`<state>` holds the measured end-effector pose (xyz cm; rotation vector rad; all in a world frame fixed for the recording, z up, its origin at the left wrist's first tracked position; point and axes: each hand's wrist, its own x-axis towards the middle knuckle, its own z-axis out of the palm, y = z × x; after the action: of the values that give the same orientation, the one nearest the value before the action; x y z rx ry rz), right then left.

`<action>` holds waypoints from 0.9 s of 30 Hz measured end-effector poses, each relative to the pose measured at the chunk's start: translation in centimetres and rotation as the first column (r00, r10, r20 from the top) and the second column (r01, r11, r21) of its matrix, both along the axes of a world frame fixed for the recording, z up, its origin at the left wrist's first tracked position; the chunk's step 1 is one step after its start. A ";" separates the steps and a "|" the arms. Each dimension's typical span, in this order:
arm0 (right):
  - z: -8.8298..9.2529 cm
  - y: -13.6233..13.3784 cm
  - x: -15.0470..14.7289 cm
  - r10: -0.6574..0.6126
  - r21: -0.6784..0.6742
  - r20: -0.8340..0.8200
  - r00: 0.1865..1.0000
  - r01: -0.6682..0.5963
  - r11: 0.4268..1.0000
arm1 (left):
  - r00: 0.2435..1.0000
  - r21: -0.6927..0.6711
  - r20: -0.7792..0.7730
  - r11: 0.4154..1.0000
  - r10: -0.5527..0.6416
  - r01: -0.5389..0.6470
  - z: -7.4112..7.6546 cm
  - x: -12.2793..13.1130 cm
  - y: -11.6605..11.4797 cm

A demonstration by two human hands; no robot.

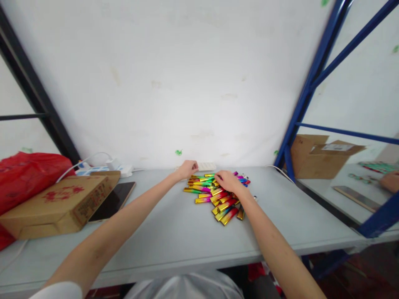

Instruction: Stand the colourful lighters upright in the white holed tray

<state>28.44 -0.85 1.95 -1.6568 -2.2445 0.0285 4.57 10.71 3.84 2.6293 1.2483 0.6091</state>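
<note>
A heap of shiny metallic lighters [222, 199] in gold, red, green, purple and blue lies loosely on the grey table [174, 232]. My left hand [187, 169] hovers at the heap's far left edge, in front of the wall. Its fingers are curled together; what they hold, if anything, is hidden. Over the top of the heap, my right hand [228, 182] bends its fingers down onto a green-and-gold lighter [209, 175]. The palm and wrist cover part of the heap.
A white power strip [206, 166] lies against the wall behind the hands. At left are a cardboard box [59, 203], a red plastic bag [34, 170] and a dark tablet [115, 201]. Blue rack posts [311, 83] stand at right; beyond them are an open carton [321, 160] and another person's hand [389, 181].
</note>
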 end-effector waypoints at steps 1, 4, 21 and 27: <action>0.1 0.0 0.0 -0.005 -0.007 0.003 1.000 0.005 1.000 | 1.000 0.000 0.010 1.000 0.008 -0.008 0.5 -0.8 -0.4; 0.2 0.0 0.0 -0.019 -0.007 0.011 1.000 0.020 1.000 | 0.999 -0.007 0.022 1.000 0.029 -0.029 2.2 -3.8 -2.2; 1.1 -0.5 -1.6 0.046 -0.031 -0.072 0.996 -0.049 0.998 | 0.995 -0.270 0.007 0.958 -0.098 0.096 0.1 -17.8 -21.0; 1.3 0.4 -1.6 0.038 -0.097 -0.112 0.993 -0.049 0.994 | 0.997 -0.145 0.046 0.987 -0.058 0.064 -0.5 -16.8 -20.1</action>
<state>26.85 -0.43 3.22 -1.6137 -2.2285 0.2411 -12.26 -9.37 3.29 2.5108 1.1501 0.5374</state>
